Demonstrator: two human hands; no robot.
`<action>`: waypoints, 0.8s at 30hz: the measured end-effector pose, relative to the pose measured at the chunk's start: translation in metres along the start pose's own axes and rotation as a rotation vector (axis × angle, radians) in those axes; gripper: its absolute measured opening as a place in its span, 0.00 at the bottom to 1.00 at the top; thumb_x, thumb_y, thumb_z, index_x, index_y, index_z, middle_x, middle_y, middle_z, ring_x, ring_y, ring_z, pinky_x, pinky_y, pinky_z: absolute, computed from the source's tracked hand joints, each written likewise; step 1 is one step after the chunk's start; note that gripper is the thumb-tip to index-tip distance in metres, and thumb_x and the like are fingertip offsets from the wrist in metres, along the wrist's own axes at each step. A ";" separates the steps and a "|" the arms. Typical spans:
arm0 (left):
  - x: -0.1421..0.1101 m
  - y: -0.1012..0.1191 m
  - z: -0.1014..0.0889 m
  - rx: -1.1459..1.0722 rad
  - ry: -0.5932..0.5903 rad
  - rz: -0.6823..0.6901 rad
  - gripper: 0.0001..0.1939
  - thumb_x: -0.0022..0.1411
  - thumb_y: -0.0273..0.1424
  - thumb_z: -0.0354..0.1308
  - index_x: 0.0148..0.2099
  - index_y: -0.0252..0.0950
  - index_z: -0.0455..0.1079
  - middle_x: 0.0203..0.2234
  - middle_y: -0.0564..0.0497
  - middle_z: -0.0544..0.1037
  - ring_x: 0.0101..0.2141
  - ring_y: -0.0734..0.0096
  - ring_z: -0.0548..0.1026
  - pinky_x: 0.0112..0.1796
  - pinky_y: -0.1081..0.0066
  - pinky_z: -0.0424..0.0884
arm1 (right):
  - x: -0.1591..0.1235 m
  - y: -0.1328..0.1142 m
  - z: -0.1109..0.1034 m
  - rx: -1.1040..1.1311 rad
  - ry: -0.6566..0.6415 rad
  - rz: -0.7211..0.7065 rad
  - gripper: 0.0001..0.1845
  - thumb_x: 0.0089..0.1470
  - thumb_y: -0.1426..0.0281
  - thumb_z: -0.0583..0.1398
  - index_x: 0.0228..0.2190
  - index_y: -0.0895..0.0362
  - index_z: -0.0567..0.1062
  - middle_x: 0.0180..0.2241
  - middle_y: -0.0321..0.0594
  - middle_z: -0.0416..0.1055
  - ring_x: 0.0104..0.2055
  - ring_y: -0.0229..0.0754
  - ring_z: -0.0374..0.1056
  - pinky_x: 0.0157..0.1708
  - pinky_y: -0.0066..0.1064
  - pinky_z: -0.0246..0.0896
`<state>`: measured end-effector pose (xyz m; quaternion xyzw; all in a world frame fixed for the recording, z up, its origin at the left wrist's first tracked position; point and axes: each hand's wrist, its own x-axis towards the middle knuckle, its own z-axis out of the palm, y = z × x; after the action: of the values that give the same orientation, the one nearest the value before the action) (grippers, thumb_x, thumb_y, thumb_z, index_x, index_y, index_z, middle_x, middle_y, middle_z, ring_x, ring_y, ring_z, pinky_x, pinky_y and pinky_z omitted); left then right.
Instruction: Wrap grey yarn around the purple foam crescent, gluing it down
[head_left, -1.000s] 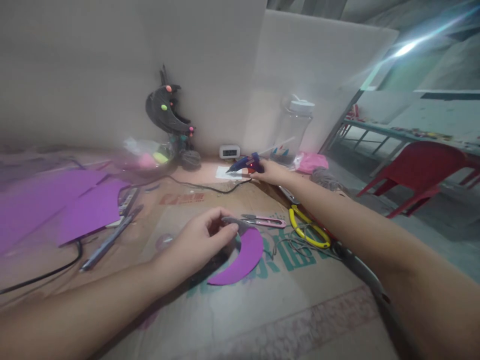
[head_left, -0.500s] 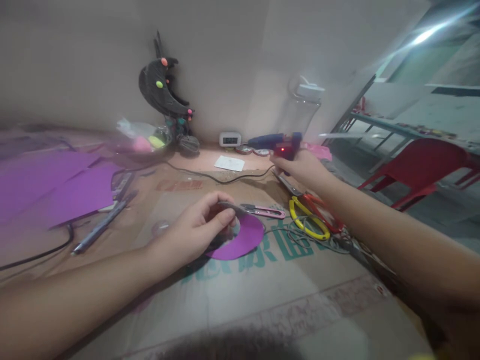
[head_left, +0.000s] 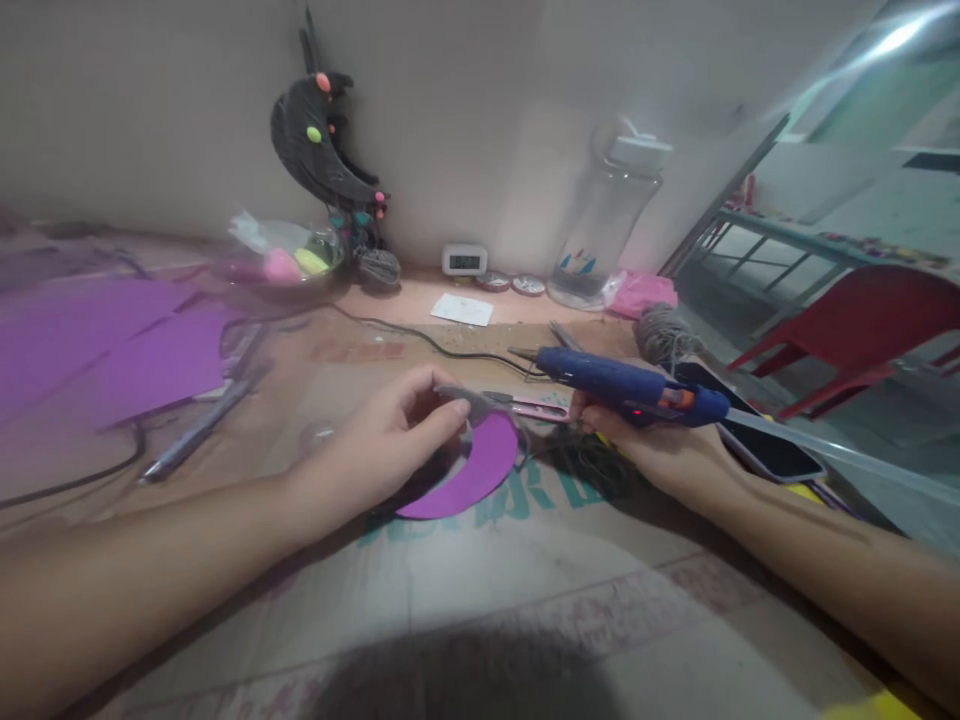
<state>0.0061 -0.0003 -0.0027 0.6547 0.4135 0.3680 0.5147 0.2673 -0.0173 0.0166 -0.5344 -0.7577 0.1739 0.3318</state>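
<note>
My left hand [head_left: 390,450] is closed in a pinch on the grey upper tip of a purple foam crescent [head_left: 472,472] that lies on the cardboard. My right hand [head_left: 660,450] grips a blue hot glue gun [head_left: 626,385], held level with its nozzle pointing left toward the crescent; a clear glue stick juts out of its back to the right. A pink thread snip [head_left: 529,405] lies just behind the crescent, between the two hands.
Purple foam sheets [head_left: 127,365] lie at the left, beside a black cable [head_left: 67,480]. A black moon-shaped craft [head_left: 319,140], a clear bowl [head_left: 289,265], a small clock [head_left: 463,260], a big plastic bottle [head_left: 607,225], a twine ball [head_left: 660,335] and a phone [head_left: 757,445] are around. A red chair [head_left: 855,325] stands right.
My right hand lifted the glue gun from the back of the table and brought it forward, level beside the crescent. My left hand kept its pinch on the crescent.
</note>
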 end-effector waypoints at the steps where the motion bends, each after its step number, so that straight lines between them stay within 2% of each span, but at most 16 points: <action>1: 0.000 0.001 0.000 0.014 0.010 0.000 0.08 0.64 0.36 0.54 0.35 0.38 0.63 0.24 0.57 0.73 0.27 0.75 0.71 0.30 0.74 0.66 | -0.001 -0.002 0.000 -0.017 -0.004 -0.028 0.08 0.55 0.61 0.59 0.30 0.51 0.73 0.31 0.39 0.75 0.35 0.46 0.72 0.36 0.36 0.68; 9: -0.002 0.008 0.000 0.041 0.067 -0.016 0.06 0.63 0.33 0.54 0.34 0.38 0.63 0.22 0.58 0.73 0.25 0.76 0.72 0.27 0.76 0.65 | -0.010 0.004 0.000 0.018 -0.038 -0.129 0.11 0.51 0.58 0.63 0.28 0.53 0.73 0.28 0.37 0.71 0.29 0.42 0.68 0.28 0.32 0.64; 16: -0.002 0.006 -0.001 0.047 0.062 -0.007 0.06 0.62 0.35 0.55 0.34 0.39 0.64 0.23 0.57 0.74 0.24 0.74 0.72 0.25 0.74 0.64 | -0.010 0.002 0.002 -0.023 -0.056 -0.064 0.10 0.50 0.59 0.63 0.27 0.51 0.73 0.27 0.37 0.71 0.29 0.43 0.67 0.28 0.33 0.64; 24: 0.000 0.001 -0.002 0.043 0.045 0.015 0.06 0.64 0.34 0.53 0.35 0.38 0.64 0.24 0.57 0.73 0.25 0.75 0.72 0.27 0.74 0.65 | -0.011 0.001 0.004 -0.052 -0.065 -0.043 0.14 0.50 0.56 0.63 0.24 0.53 0.71 0.24 0.37 0.69 0.27 0.42 0.66 0.26 0.33 0.60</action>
<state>0.0049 0.0000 -0.0009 0.6601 0.4280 0.3775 0.4885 0.2673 -0.0264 0.0098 -0.5204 -0.7837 0.1643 0.2966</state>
